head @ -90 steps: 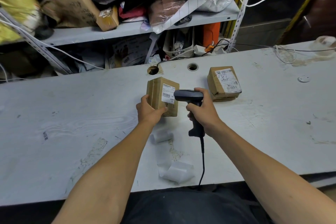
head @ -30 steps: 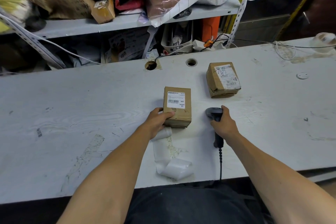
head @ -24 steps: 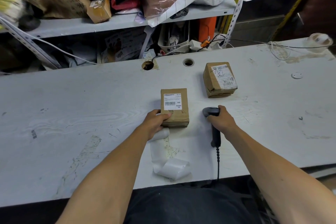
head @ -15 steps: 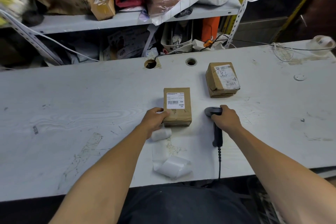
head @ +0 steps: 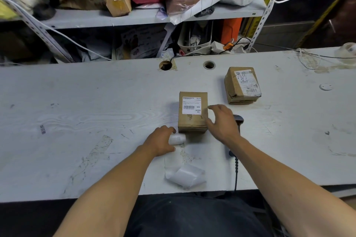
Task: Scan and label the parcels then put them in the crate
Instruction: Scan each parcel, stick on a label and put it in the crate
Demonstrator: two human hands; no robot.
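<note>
A brown parcel (head: 193, 121) with a white barcode label lies flat on the white table (head: 77, 111). My left hand (head: 160, 140) grips the rolled end of a white label strip (head: 178, 139) just in front of the parcel. My right hand (head: 221, 121) hovers at the parcel's right side, fingers spread and relaxed, holding nothing. The black barcode scanner (head: 238, 121) lies on the table behind my right hand, its cable running off the near edge. A second brown parcel (head: 241, 85) with a label sits further back to the right.
The loose end of the label strip (head: 185, 176) curls near the table's front edge. Two cable holes (head: 165, 65) are at the table's back. A cluttered metal shelf (head: 134, 17) stands behind. A tape roll (head: 348, 50) and thin cables lie at the far right.
My right hand has let go of the scanner and moved left to the parcel's side. My left hand has left the parcel and taken hold of the rolled label strip.
</note>
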